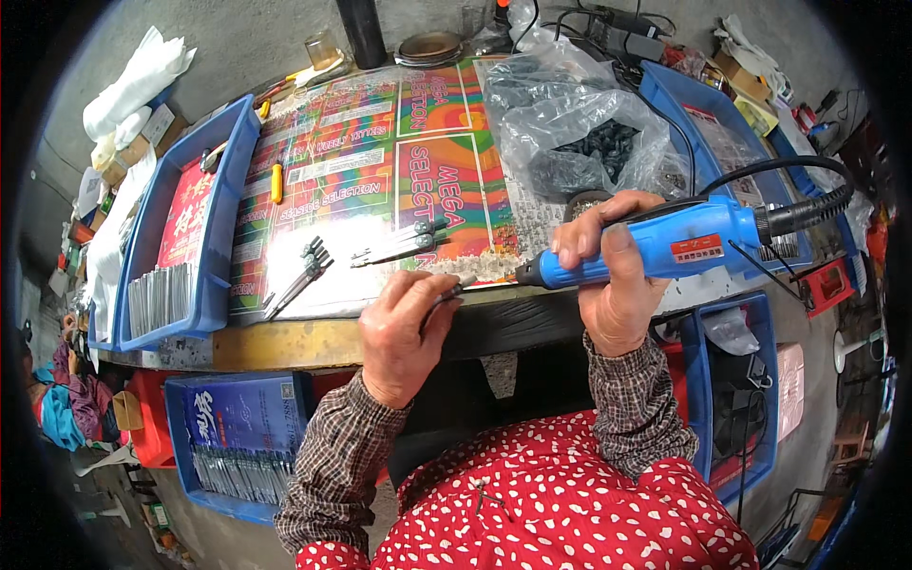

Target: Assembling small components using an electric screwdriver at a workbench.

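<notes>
My right hand (622, 285) is wrapped round a blue electric screwdriver (698, 233), held level, its black nose and bit facing left. Pinched in the fingers of my left hand (404, 328) is a small dark metal piece (460, 288), mostly hidden by the fingertips. The tool's bit comes close to that piece; I cannot tell whether they touch. Beyond my left hand, on the table, lie two small bunches of slim metal parts with dark joints, a nearer bunch (302, 274) and a farther bunch (404, 245).
A clear plastic bag (532, 114) of black parts sits behind the screwdriver. Blue bins, a left bin (220, 228) with metal strips and a right bin (655, 81), flank the colourful printed table cover (361, 190). A yellow-handled tool (276, 183) lies there. A lower bin (180, 418) stands below.
</notes>
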The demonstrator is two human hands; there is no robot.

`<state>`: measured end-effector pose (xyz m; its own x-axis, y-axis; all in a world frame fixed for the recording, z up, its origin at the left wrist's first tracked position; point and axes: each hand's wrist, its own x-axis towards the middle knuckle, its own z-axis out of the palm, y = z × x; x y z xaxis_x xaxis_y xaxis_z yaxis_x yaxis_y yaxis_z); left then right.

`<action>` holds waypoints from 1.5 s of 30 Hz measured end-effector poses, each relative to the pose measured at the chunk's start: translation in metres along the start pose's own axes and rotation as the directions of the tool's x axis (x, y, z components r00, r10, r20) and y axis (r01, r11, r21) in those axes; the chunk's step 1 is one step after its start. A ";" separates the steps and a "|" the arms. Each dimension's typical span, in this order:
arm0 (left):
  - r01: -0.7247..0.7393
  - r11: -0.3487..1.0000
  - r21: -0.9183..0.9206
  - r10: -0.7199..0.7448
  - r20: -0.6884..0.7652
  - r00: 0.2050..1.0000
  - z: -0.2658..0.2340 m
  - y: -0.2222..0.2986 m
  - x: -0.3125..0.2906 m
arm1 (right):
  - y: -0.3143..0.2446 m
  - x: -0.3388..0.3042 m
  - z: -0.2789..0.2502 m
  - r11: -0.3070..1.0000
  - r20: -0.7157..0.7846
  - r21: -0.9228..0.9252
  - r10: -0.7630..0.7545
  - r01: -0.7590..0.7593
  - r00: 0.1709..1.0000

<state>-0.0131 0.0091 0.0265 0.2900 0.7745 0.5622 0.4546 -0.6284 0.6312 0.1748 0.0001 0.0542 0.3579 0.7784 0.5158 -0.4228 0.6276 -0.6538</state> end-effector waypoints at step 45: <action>-0.409 0.889 0.208 0.415 0.013 0.910 0.019 -0.008 -0.015 | -0.021 -0.004 0.014 0.982 0.101 0.144 0.107 -0.121 0.989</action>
<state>-0.0051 0.0039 0.0030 0.4636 0.4447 0.7664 0.4604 -0.8599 0.2205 0.1703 -0.0163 0.0734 0.2246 0.8388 0.4959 -0.5781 0.5244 -0.6251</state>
